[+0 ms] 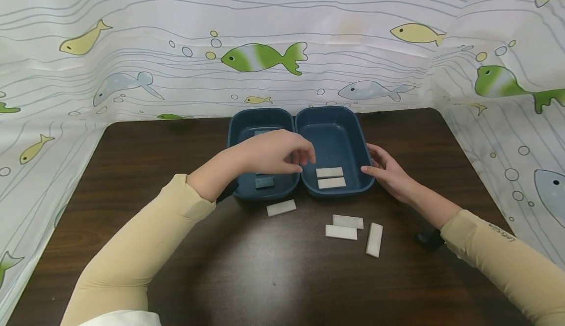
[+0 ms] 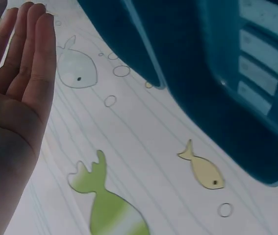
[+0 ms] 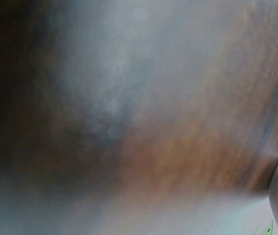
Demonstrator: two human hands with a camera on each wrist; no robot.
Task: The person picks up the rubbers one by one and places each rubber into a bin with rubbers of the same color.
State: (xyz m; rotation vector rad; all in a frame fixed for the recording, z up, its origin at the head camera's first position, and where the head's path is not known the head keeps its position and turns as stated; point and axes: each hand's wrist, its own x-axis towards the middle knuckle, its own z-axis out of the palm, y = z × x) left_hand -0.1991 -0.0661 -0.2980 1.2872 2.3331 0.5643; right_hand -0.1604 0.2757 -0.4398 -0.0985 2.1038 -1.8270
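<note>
Three loose white blocks (image 1: 341, 232) lie just below the right tray (image 1: 328, 142), between its five and six o'clock; a fourth block (image 1: 281, 208) sits at the left tray's (image 1: 260, 118) five. Inside the right tray, two paired blocks (image 1: 331, 183) rest at six. The right hand (image 1: 390, 174) pinches that tray's rim at four — probably steadying it. The left hand (image 1: 275, 153), fingers relaxed and grasping nothing visible, hovers over the left tray's three o'clock side.

Small dark lettering (image 1: 501, 232) on the beige sleeve (image 1: 499, 262) of the person's right arm seems to begin "Lets", its remaining characters too small and slanted to read.
</note>
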